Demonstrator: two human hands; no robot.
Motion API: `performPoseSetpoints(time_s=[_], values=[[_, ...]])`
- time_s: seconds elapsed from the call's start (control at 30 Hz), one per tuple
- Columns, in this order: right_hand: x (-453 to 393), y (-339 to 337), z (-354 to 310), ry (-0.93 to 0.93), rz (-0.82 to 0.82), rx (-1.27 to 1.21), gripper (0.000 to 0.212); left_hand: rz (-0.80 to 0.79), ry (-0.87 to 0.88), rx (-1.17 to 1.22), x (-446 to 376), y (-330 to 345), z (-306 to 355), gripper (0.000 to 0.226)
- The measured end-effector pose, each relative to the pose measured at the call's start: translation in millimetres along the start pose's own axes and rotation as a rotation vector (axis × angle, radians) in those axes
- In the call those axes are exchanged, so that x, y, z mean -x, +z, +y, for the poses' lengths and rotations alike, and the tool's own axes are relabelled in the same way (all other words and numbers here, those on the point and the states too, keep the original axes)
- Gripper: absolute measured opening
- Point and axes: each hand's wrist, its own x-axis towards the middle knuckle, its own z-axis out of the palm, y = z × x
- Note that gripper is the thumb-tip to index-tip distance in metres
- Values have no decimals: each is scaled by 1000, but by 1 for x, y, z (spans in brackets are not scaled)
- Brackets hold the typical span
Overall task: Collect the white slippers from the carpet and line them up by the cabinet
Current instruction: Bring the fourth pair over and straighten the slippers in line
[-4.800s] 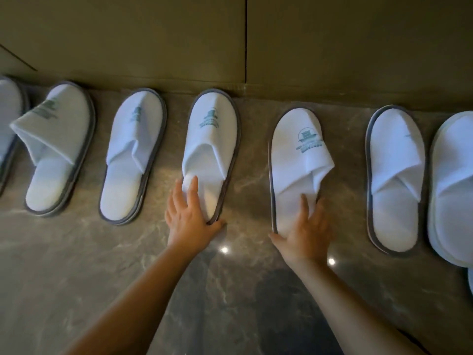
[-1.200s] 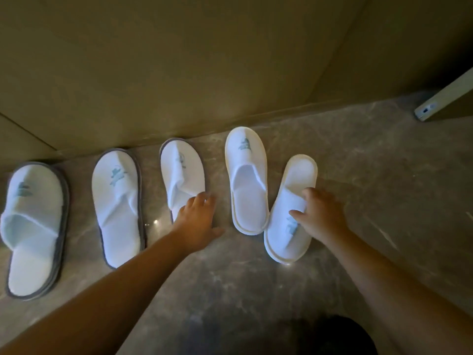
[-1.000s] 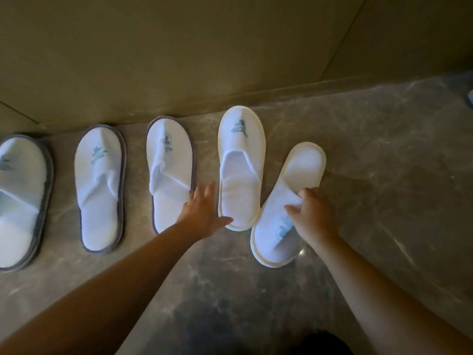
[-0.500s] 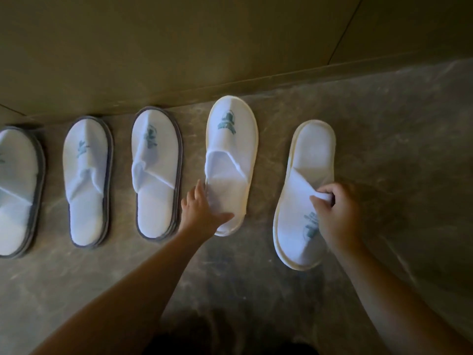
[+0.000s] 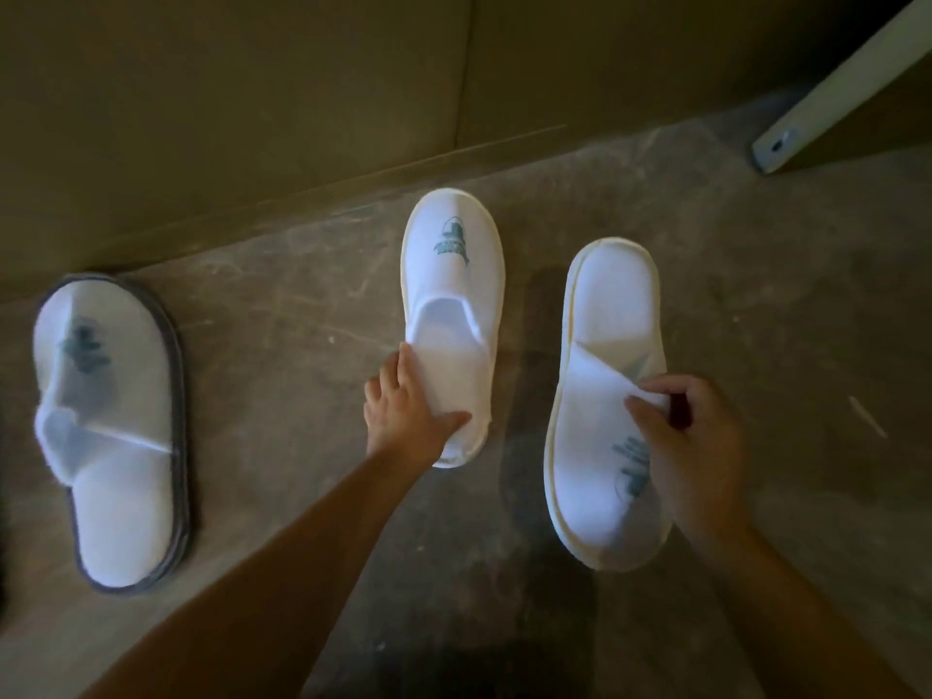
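On the stone floor [image 5: 282,355] by the cabinet [image 5: 227,93], your right hand [image 5: 691,451] pinches the backward slipper [image 5: 605,396]'s flap, its length square to the cabinet, while your left hand [image 5: 403,411] lies flat on its neighbour [image 5: 454,295].

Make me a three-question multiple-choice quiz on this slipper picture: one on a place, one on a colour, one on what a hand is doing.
1. Which slipper lies with its toe end toward the person?
A. right slipper
B. middle slipper
C. left slipper

2. The left slipper's edging is:
A. yellow
B. grey
C. red

3. The right hand is:
A. flat on the floor
B. pinching the right slipper's strap
C. holding a cup

Answers: 1 A, its logo sits at the near end. 2 B, a dark grey rim rings it. 3 B, fingertips grip the white flap.
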Motion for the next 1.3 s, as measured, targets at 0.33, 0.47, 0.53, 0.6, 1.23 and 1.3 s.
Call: performPoseSetpoints(time_s=[0.33,0.47,0.53,0.6,1.23,1.3], values=[[9,-10,-12,-155,-246,-60,29,107,320,154,-1,-67,37,90],[12,10,-41,-354,-379,-45,15,10,520,64,9,-96,28,76],[14,19,-56,-465,-411,-85,8,-40,495,-16,12,-103,17,75],[17,27,-68,-553,-465,-102,10,-85,420,-161,14,-108,1,75],[16,94,-79,-631,-216,-97,36,-59,-7,369,51,-137,-92,14],[16,102,-74,-557,-166,-75,46,34,-61,452,57,-136,-107,12]])
